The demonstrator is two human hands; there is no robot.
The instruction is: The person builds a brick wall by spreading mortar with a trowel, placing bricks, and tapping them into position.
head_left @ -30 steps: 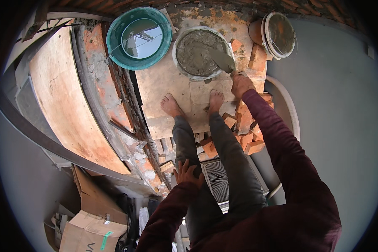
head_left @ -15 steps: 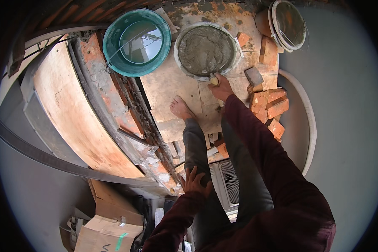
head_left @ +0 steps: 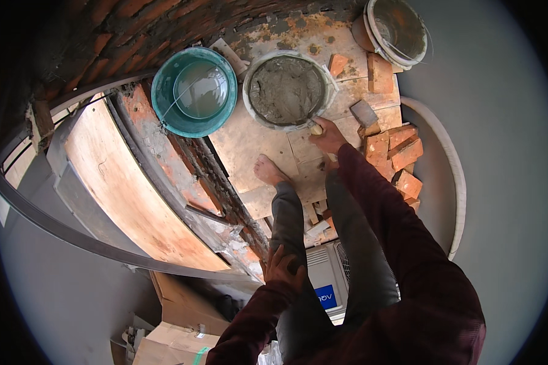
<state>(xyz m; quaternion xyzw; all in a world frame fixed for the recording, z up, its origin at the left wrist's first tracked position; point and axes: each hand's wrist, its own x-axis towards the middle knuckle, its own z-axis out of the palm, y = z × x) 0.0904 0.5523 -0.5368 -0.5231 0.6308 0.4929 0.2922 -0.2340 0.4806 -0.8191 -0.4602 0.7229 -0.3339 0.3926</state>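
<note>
My right hand (head_left: pixel 330 136) is closed around the pale handle of a trowel (head_left: pixel 316 128), at the near rim of a round bucket (head_left: pixel 248 97). Thick grey mortar (head_left: pixel 286 88) fills this bucket, and the trowel's blade is hidden from view. My left hand (head_left: pixel 283 269) rests on my left knee with fingers spread and nothing in them. To the left of the mortar stands a teal bucket (head_left: pixel 161 100) of cloudy water, a thin wire handle across it.
Boards (head_left: pixel 268 143) lie under my bare foot. Loose red bricks (head_left: pixel 377 149) are heaped at right, with an empty-looking bucket (head_left: pixel 371 27) far right. A broken brick wall edge (head_left: pixel 195 176) runs along the left. A cardboard box (head_left: pixel 182 304) and a fan unit (head_left: pixel 326 267) lie below.
The view has tilted, so the buckets sit lower in the picture. My right hand stays on the trowel at the bucket's near rim; the mortar surface looks different. My left hand remains on the knee.
</note>
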